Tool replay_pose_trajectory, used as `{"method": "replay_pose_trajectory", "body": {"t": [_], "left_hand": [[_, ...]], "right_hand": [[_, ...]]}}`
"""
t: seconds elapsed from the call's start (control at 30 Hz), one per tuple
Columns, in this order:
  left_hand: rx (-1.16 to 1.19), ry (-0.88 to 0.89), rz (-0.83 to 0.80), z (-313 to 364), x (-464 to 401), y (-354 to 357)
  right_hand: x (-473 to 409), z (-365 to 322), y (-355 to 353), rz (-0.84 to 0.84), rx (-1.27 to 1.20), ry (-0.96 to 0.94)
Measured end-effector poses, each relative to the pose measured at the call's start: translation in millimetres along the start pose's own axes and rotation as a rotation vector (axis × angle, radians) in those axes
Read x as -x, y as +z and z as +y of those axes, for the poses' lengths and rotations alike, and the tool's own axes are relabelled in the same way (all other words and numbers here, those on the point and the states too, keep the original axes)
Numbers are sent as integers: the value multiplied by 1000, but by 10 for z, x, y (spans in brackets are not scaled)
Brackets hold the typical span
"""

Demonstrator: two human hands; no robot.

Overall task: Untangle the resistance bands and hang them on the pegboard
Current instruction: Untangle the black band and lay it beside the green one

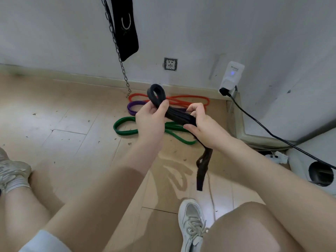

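A black resistance band (177, 116) is folded into a bundle and held in the air between both hands. My left hand (151, 119) grips it near its upper loop, which sticks up past the fingers. My right hand (201, 125) holds the lower part, and a loose end hangs down beneath it. On the floor behind lie a red band (189, 99), a purple band (133, 107) and a green band (127, 127), overlapping one another near the wall. No pegboard is in view.
A metal chain (121, 60) and a black strap (125, 28) hang from above against the wall. A wall socket (170, 64), a white plugged-in device (231, 77) with a black cable (269, 130) and a white cylinder (316, 170) stand at the right. My shoes and knees fill the foreground.
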State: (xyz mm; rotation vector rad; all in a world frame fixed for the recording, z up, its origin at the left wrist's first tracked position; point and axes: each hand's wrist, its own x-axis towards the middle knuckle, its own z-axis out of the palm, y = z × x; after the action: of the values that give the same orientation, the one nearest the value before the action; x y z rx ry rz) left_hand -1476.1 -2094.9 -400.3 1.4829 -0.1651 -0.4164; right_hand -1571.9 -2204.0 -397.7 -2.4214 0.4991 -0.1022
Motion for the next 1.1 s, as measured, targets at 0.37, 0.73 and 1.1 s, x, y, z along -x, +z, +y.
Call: {"method": "replay_pose_trajectory", "body": {"t": [0.37,0.73,1.1], "left_hand": [[100,-499,257,-1965,-1396,-939],[-489,-393,255,-3061,-2542,-2023],[-1285,-96,-72,-3050,-2381,-1868]], "right_hand": [[-1504,724,2143,-402,584,1],[-2436,785,3829,-312,604,-121],[-2278,940,3606,-421,420,-59]]}}
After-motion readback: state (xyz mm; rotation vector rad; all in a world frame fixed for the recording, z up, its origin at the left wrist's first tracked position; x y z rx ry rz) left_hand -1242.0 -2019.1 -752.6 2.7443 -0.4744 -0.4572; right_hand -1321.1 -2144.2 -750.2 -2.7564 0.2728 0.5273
